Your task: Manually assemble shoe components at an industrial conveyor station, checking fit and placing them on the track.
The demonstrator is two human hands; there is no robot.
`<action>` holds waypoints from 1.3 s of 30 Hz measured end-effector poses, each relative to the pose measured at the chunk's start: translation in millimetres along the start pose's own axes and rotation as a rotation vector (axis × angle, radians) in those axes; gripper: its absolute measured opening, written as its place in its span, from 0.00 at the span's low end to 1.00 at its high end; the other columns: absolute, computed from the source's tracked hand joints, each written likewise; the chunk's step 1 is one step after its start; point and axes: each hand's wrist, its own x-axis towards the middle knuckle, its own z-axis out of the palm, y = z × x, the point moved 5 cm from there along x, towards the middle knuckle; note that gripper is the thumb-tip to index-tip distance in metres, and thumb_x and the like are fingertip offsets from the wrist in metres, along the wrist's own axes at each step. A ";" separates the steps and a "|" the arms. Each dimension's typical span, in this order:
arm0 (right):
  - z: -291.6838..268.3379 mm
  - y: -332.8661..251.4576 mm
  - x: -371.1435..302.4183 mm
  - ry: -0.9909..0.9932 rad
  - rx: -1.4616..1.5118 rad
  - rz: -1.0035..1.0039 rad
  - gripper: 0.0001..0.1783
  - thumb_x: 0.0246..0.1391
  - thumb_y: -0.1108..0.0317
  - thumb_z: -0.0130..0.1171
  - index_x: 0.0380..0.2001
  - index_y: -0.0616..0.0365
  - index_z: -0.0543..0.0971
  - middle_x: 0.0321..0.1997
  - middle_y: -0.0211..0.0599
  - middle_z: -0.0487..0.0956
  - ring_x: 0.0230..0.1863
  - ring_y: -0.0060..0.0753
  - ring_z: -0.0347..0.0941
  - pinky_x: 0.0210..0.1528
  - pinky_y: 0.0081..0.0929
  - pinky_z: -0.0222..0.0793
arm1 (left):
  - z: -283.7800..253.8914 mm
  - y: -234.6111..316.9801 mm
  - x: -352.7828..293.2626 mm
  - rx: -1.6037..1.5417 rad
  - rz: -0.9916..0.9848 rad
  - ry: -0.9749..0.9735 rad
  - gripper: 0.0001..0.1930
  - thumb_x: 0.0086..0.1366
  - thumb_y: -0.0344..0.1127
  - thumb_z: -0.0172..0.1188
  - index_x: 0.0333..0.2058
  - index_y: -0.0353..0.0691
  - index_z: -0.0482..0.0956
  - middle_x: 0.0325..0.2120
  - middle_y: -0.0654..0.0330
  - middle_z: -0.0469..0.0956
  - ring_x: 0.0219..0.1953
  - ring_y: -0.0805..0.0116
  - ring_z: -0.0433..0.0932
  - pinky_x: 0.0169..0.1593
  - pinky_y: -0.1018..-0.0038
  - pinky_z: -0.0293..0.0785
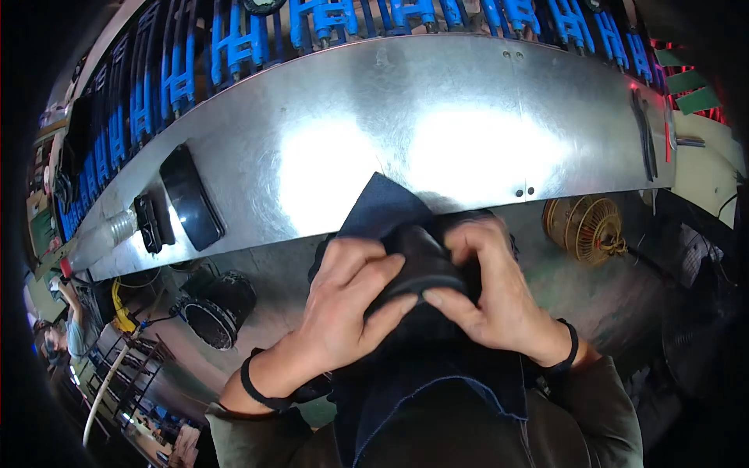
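Note:
Both my hands grip a smooth black, rounded, cupped piece (420, 256) just off the near edge of the metal table, above my lap. My left hand (342, 292) has its thumb pressed along the lower rim and its fingers bent on the piece's left side. On the opposite side my right hand (493, 287) pinches it, thumb at the lower rim near the left thumb. A pointed dark blue cloth flap (381, 204) rises behind the piece and overlaps the table edge; whether they are joined I cannot tell. Dark blue cloth with a pale stitched edge (437, 381) covers my lap.
The metal table (250, 140) carries a glossy black slab (192, 196), a small black object (150, 225), a clear bottle (105, 238) and thin dark rods (644, 132). Blue metal racks (242, 39) line its far side. Below are a black bucket (214, 313) and wicker cage (583, 228). Another person (74, 331) is at far left.

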 end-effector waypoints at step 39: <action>53.6 -28.3 -63.5 -0.056 0.703 -0.355 0.54 0.58 0.58 0.67 0.76 0.61 0.45 0.68 0.48 0.67 0.69 0.38 0.63 0.72 0.32 0.55 | 36.1 43.5 -95.4 -0.635 0.035 0.512 0.52 0.58 0.34 0.73 0.72 0.32 0.46 0.59 0.47 0.70 0.61 0.58 0.72 0.65 0.65 0.67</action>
